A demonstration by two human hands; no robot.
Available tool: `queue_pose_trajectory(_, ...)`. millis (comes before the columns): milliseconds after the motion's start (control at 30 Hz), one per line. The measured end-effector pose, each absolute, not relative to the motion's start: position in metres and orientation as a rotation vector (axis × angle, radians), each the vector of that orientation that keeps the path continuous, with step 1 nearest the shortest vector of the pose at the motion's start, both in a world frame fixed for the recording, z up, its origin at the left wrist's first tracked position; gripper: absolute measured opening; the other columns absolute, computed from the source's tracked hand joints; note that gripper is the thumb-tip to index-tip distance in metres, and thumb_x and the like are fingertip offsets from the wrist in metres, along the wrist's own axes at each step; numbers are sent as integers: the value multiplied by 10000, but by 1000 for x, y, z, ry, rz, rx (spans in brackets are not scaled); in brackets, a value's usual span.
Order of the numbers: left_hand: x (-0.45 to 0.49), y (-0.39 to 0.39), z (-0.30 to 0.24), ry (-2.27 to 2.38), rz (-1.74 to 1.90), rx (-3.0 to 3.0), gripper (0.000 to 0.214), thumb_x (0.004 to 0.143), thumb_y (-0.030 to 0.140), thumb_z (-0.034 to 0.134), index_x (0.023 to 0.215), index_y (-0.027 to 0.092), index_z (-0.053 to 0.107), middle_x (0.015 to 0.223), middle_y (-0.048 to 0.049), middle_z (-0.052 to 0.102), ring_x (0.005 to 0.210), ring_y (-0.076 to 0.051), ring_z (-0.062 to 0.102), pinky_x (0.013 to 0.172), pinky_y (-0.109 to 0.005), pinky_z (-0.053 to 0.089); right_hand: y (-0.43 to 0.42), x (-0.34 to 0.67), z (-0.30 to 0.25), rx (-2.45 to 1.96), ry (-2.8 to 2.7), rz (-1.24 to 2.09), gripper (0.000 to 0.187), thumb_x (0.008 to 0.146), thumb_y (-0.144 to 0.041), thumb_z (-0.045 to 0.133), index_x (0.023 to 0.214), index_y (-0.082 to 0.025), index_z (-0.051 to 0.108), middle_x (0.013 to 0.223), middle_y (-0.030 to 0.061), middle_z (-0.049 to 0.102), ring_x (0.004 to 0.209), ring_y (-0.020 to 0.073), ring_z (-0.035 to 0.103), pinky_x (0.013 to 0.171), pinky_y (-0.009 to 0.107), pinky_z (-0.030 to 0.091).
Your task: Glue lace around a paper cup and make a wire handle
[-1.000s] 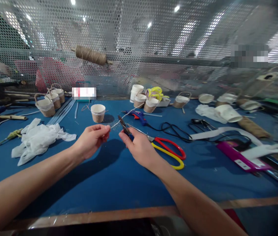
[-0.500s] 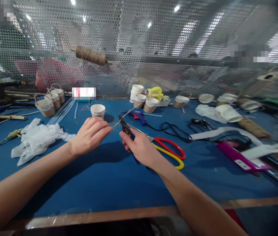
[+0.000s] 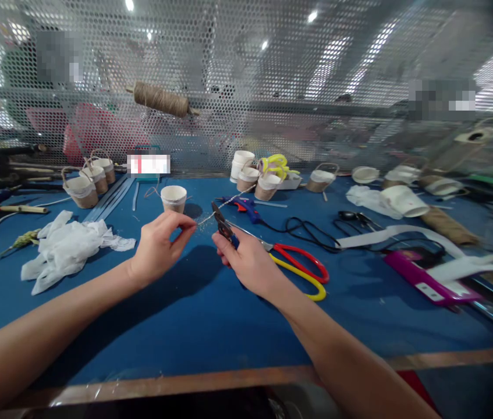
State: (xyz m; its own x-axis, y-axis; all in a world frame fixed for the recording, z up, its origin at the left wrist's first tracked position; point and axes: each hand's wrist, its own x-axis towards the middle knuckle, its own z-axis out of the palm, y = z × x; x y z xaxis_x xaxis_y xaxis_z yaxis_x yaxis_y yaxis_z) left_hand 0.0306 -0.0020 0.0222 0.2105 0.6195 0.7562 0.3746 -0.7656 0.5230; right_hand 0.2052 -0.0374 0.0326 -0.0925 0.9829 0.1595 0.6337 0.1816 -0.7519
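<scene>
My left hand [image 3: 159,247] pinches the near end of a thin pale wire [image 3: 224,205] between thumb and fingertips, above the blue table [image 3: 194,314]. My right hand [image 3: 248,262] is closed round the blue handles of dark pliers [image 3: 222,222], whose jaws point up and left at the wire. The wire runs back and right from my left fingers past the pliers' jaws. A paper cup [image 3: 173,199] stands just behind my left hand. Red-and-yellow scissors [image 3: 301,269] lie on the table right of my right hand.
White crumpled cloth [image 3: 69,244] lies at the left. Blue glue guns [image 3: 244,206] and a black cord [image 3: 311,230] lie behind. Twine-wrapped cups [image 3: 82,189] and more cups [image 3: 259,180] stand at the back, below a mesh screen with a twine spool [image 3: 161,98]. A purple tool [image 3: 429,279] lies right.
My left hand has turned at the wrist, twisting the wire end: palm up, then knuckles up, now fingers pinched upward. My right hand with the pliers stays almost still.
</scene>
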Motion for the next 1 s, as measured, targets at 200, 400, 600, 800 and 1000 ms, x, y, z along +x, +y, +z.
queue_pose_trajectory(200, 37, -5, 32, 790, 1010, 986, 146, 623, 176, 663, 622, 148, 520, 562, 27, 537, 521, -70, 511, 533, -213, 419, -38, 204, 34, -1580, -1846, 567, 279, 850, -430, 428, 842, -166, 519, 651, 33, 587, 563, 156, 552, 581, 274, 412)
queue_pose_trajectory(400, 28, -3, 29, 800, 1125, 1518, 153, 664, 160, 619, 800, 167, 548, 708, -4, 575, 657, -111, 540, 652, -276, 451, -38, 206, 37, -1578, -1842, 631, 273, 856, -432, 423, 830, -174, 508, 651, 28, 587, 545, 142, 543, 560, 266, 417)
queue_pose_trajectory(600, 20, 4, 23, 866, 1481, 2909, 132, 762, 119, 561, 888, 155, 546, 829, -79, 623, 782, -182, 549, 696, -333, 446, -39, 205, 39, -1554, -1797, 816, 285, 861, -443, 404, 755, -185, 461, 629, 10, 554, 502, 117, 517, 498, 243, 402)
queue_pose_trajectory(800, 18, 9, 27, 668, 1610, 3268, 64, 778, 178, 590, 799, 144, 540, 676, -59, 626, 643, -166, 539, 575, -294, 418, -39, 204, 37, -1501, -1777, 912, 303, 855, -446, 416, 698, -188, 437, 593, -4, 528, 492, 107, 506, 500, 238, 409)
queue_pose_trajectory(1000, 20, 6, 24, 787, 1624, 2829, 81, 787, 199, 567, 717, 160, 572, 642, -32, 604, 606, -128, 518, 590, -280, 408, -40, 202, 35, -1461, -1750, 929, 329, 851, -470, 407, 690, -186, 443, 575, -4, 520, 481, 108, 498, 490, 239, 409)
